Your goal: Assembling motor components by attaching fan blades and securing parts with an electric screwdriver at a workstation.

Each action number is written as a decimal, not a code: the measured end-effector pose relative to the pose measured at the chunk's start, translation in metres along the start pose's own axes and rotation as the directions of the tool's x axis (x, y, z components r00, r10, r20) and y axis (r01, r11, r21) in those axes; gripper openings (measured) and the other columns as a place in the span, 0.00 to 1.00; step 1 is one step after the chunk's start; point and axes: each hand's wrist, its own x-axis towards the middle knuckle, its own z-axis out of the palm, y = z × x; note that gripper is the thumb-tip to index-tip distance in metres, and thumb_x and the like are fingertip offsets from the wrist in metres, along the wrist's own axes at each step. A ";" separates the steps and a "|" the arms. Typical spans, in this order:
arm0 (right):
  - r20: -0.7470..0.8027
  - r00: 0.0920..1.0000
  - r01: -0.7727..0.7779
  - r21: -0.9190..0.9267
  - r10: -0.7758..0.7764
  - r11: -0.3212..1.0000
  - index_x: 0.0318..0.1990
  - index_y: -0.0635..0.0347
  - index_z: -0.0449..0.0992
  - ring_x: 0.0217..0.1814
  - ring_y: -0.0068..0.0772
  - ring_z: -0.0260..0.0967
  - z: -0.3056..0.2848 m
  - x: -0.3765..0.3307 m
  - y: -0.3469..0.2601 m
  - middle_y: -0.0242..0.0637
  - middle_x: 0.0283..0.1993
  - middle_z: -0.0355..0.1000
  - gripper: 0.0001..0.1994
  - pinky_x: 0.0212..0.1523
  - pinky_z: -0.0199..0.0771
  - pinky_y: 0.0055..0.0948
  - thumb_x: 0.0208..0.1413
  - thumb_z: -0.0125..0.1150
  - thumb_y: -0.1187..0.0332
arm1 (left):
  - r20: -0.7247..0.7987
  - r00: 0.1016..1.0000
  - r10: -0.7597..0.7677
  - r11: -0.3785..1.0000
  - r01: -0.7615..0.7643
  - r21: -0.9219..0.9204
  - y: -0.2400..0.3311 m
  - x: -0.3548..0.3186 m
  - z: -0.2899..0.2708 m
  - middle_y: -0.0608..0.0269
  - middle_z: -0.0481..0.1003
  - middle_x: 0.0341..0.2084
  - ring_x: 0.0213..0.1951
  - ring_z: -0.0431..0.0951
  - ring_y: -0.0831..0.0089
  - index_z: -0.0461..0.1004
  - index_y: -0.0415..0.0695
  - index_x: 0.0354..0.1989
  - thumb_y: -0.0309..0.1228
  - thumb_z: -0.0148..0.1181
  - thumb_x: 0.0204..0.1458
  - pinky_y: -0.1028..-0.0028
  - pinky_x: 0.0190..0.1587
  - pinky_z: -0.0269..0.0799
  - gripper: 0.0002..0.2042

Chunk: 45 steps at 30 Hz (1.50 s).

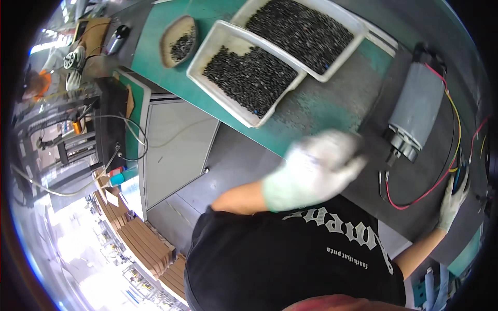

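My left hand [316, 168], in a white glove with a pale green cuff, hovers at the near edge of the green worktop. Motion smears its fingers, so what they do is unclear. At the far right my right hand [454, 201], gloved too, closes around a slim tool with blue-and-black handles [457, 179]; its working end is hard to make out. Between the hands lies a grey cylindrical electric motor [419, 103] with a metal shaft end pointing toward me. Red, yellow and black wires [455, 116] loop from it, and a red lead with a bare terminal [397, 206] curves near my right hand.
Two white trays [194, 70] full of small dark parts overlap on the green worktop [270, 137]. A scoop-shaped bowl [167, 44] holds more of them. A grey cabinet [176, 150] stands below. Stacked cardboard [142, 243] lies at lower left; another person [39, 85] is at far left.
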 end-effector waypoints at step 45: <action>0.095 0.957 -0.234 0.811 0.274 0.537 0.62 0.60 0.62 0.55 0.32 0.66 -0.064 -0.002 -0.131 0.40 0.57 0.67 0.26 0.55 0.64 0.31 0.55 0.58 0.71 | 0.129 0.969 -0.210 0.355 0.198 -0.914 0.005 0.048 -0.044 0.51 0.74 0.43 0.31 0.73 0.76 0.68 0.41 0.43 0.37 0.61 0.53 0.77 0.32 0.70 0.15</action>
